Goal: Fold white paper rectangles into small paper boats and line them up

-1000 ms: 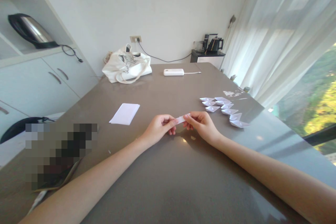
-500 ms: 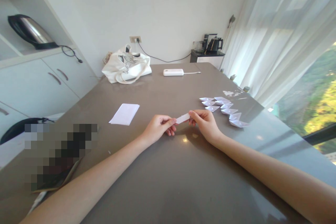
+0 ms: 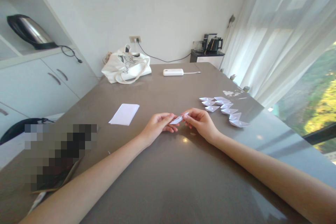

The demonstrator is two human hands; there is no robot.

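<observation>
I'm looking down on the big grey desk [image 3: 168, 175], which fills most of the view, with white cabinets [image 3: 39, 87] along the left and a sheer curtain [image 3: 283, 31] down the right. At the far end of the desk sits a white bag [image 3: 127, 64], slumped on its side near the wall, and a little to its right lies a white power bank [image 3: 173, 72] with a cable running off it. Up on the cabinet shelf there's a steel kettle [image 3: 28, 30]. Nearer in, left of centre, a flat white sheet [image 3: 124, 114] lies on the desk, well apart from my hands. Off to the right, a cluster of small paper boats [image 3: 223, 109] sits in loose rows, just beyond my right hand.

Both forearms reach in from the bottom corners and meet mid-desk. My left hand [image 3: 157, 127] is curled, fingertips pinched on the left end of a small folded paper [image 3: 179, 119]. My right hand [image 3: 201, 122] is curled too, thumb and fingers nipping the right end of the same paper. So the paper is gripped between the two hands, tilted with its right end higher, held just above the desk surface. I cannot tell what fold it has; it is too small.
</observation>
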